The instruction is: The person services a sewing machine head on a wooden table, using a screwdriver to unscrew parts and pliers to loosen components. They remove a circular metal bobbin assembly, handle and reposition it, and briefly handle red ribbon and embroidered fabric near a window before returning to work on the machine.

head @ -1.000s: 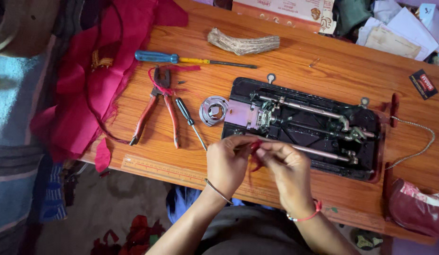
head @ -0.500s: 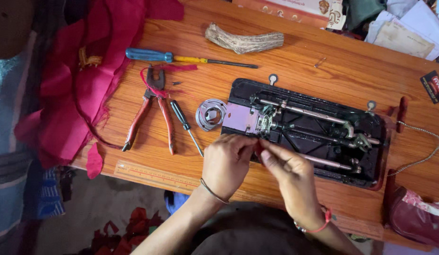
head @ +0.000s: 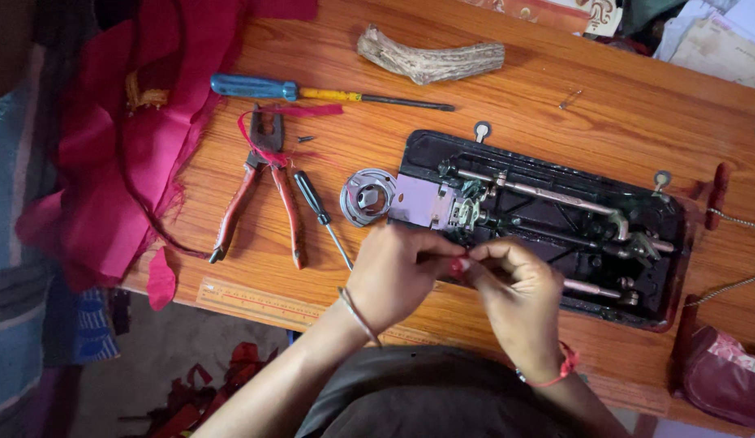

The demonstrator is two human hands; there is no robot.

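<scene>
My left hand (head: 402,272) and my right hand (head: 515,300) meet fingertip to fingertip at the near edge of a black sewing machine (head: 572,215) that lies tipped over, its metal rods and linkages facing up. Between the fingertips of both hands is pinched a small red piece (head: 458,264), too small to identify. A bangle circles my left wrist and a red band my right. A round metal bobbin housing (head: 367,197) lies on the table just left of the machine's lilac plate (head: 418,201).
On the wooden table (head: 604,105) lie red-handled pliers (head: 264,195), a small black-handled screwdriver (head: 320,211), a blue-and-yellow screwdriver (head: 312,91) and a rough piece of horn or wood (head: 430,58). Pink cloth (head: 126,138) drapes the left end. A ruler strip (head: 255,302) marks the near edge, and a red bag (head: 726,373) hangs at the right.
A red strand hung from my hands a second ago; now only a small red bit shows between the fingertips. My hands have stayed at the machine's near edge.
</scene>
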